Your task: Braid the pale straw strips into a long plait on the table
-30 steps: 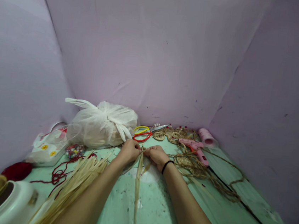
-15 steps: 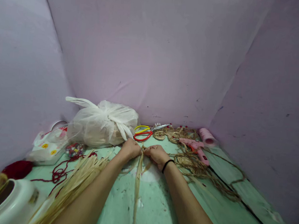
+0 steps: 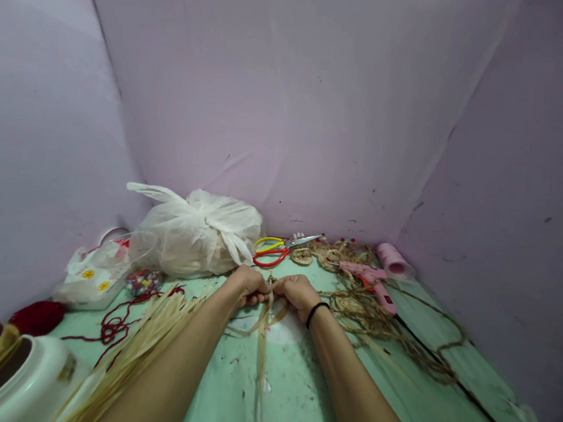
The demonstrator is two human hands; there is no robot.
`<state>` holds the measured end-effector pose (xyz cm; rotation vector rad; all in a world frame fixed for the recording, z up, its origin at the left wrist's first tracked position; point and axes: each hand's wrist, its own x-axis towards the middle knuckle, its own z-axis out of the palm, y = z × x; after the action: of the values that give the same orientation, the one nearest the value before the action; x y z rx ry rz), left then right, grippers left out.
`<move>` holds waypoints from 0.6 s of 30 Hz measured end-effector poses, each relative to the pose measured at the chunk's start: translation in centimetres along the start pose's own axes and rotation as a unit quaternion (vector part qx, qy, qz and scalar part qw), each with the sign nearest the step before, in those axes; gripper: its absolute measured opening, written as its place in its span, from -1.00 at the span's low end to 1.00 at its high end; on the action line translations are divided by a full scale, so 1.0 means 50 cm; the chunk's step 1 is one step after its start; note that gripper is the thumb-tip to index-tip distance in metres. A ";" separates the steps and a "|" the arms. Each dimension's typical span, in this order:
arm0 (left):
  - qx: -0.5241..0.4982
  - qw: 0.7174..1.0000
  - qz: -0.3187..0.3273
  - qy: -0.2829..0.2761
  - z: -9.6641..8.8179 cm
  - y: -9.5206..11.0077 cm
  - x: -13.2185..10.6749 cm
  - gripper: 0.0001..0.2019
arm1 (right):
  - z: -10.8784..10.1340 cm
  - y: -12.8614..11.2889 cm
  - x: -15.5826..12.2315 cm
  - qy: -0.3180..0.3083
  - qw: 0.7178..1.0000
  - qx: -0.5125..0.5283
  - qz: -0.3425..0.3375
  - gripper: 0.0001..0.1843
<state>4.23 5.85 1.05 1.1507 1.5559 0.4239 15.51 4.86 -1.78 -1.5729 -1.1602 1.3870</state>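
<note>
The left hand (image 3: 247, 287) and the right hand (image 3: 297, 292) are meeting knuckle to knuckle. Both are closed, with fingers pinching the far end of a pale straw strip (image 3: 261, 350), which is trailing from the grip back toward the person along the green tabletop (image 3: 292, 400). Left of the grip a loose straw bundle (image 3: 147, 341) is lying beside red yarn (image 3: 110, 331); beyond it a white plastic bag (image 3: 199, 232) and scissors (image 3: 284, 247) are sitting; to its right jute twine (image 3: 375, 318) and a pink glue gun (image 3: 363, 271) are lying.
</note>
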 end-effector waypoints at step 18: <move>-0.010 0.999 0.006 -0.042 0.012 -0.014 0.016 -0.78 | -0.016 0.002 0.005 -0.064 0.997 0.026 0.027 -0.87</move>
<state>4.52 6.05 -0.11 1.1480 1.4692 0.3939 16.31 5.07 -1.84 -1.5065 -1.1549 1.5611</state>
